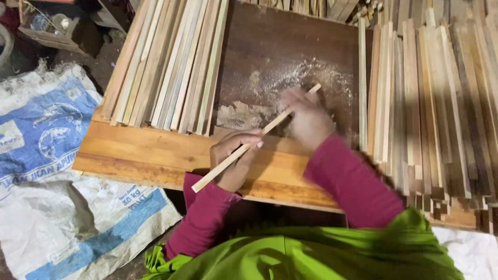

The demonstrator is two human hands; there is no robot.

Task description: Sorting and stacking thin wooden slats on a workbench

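Stick (244,150) is what we watch here: a thin, pale strip of wood that lies slanted across the dark board (270,46), with its low end sticking out past the table's front edge. Our left hand (233,161) is curled around the lower part of the stick and grips it. Our right hand (308,119) is near the top end of the stick, but it looks blurry, so we cannot tell if it is closed on the stick or just pressing on it. We also cannot see if it holds anything small.

Pale dust (306,78) is spread on the board around the right hand. A pile of long wood strips (171,62) lies to the left, and another pile (430,103) lies to the right. A blue and white sack (46,135) lies on the floor.

We think the stick could snap, since it is so thin and we push on it at a slant. Our fingers could get a splinter if they slide along the rough wood. The free low end could also wobble and knock the table edge (155,171).
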